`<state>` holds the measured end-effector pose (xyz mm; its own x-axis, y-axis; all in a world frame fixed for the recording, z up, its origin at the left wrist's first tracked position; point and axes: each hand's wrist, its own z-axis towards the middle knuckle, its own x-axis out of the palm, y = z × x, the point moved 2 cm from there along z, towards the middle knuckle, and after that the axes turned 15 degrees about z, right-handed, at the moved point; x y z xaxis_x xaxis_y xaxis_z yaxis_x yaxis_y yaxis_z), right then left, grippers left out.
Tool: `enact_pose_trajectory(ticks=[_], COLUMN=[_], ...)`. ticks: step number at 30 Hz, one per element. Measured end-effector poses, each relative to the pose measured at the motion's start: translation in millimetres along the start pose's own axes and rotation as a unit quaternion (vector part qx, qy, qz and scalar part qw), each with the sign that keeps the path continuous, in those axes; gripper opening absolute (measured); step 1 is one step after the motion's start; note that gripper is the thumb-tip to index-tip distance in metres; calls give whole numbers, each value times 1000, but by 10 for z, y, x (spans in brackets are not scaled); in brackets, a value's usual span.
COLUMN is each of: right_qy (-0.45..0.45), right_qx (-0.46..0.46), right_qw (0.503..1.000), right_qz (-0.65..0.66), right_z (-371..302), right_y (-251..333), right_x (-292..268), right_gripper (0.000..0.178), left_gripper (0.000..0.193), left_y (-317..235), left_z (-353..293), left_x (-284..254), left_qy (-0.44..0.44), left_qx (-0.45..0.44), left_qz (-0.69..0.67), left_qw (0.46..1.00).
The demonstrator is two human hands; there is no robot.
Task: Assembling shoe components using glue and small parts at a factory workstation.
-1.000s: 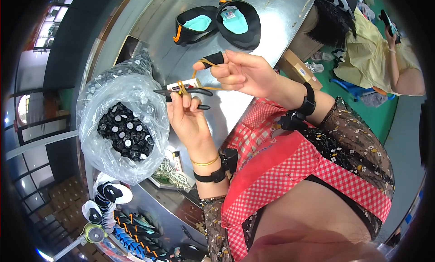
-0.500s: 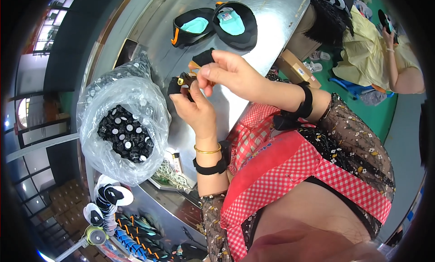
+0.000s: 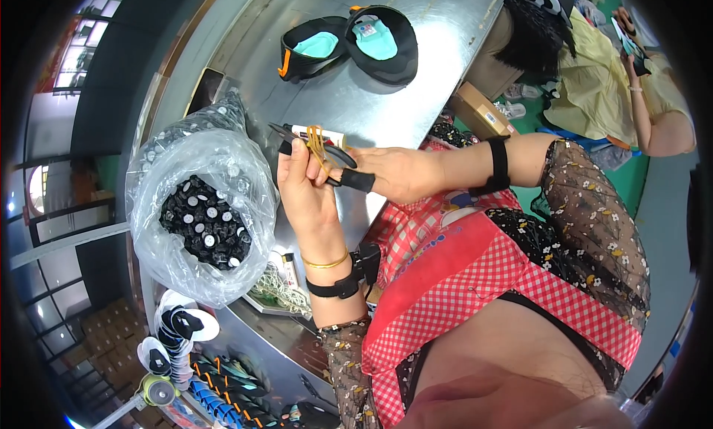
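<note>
A slim, pointed dark tool (image 3: pixel 284 133) with a black looped handle, like snips or pliers, is between my two hands above the metal table. Tan rubber bands (image 3: pixel 316 143) loop around it, and a white tube (image 3: pixel 332 137) shows behind them. My left hand (image 3: pixel 310 188) is closed, its fingertips pinching the tool and bands from below. From the right, my right hand (image 3: pixel 405 171) closes at the handle end, its fingers partly hidden. A black cover (image 3: pixel 357 179) sits on its thumb, and another dark cover shows at a left fingertip.
A clear plastic bag (image 3: pixel 260 206) of black and white small parts stands left of my hands. Two dark shoes (image 3: pixel 394 67) with turquoise insoles sit on the metal table (image 3: pixel 453 28). Below the bag are stacked shoe parts (image 3: pixel 223 381). A person (image 3: pixel 653 110) works at upper right.
My right hand has moved down and right, turning toward my left hand. The pointed tool, bands and white tube now show clearly; the small brown and yellow item no longer shows.
</note>
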<state>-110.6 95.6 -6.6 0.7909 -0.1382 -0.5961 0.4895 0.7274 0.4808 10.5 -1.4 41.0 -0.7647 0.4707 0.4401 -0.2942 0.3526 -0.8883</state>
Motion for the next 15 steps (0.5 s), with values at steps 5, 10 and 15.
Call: enact_pose_trajectory(ticks=[5, 10, 15], right_qy=[-18, -98, -256], right_qx=[-13, 229, 159], right_qw=[998, 892, 653], right_qz=[65, 376, 695], right_z=[-34, 32, 302], right_y=[-274, -168, -205], right_x=[-382, -643, -679], right_gripper=[45, 18, 26], left_gripper=[26, 25, 18], left_y=[-88, -63, -32], left_z=[-239, -287, -252], left_x=[-37, 118, 268], left_qy=[57, 113, 178], left_qx=[-116, -171, -134], left_qz=[-197, -356, -381], left_qw=[972, 912, 897])
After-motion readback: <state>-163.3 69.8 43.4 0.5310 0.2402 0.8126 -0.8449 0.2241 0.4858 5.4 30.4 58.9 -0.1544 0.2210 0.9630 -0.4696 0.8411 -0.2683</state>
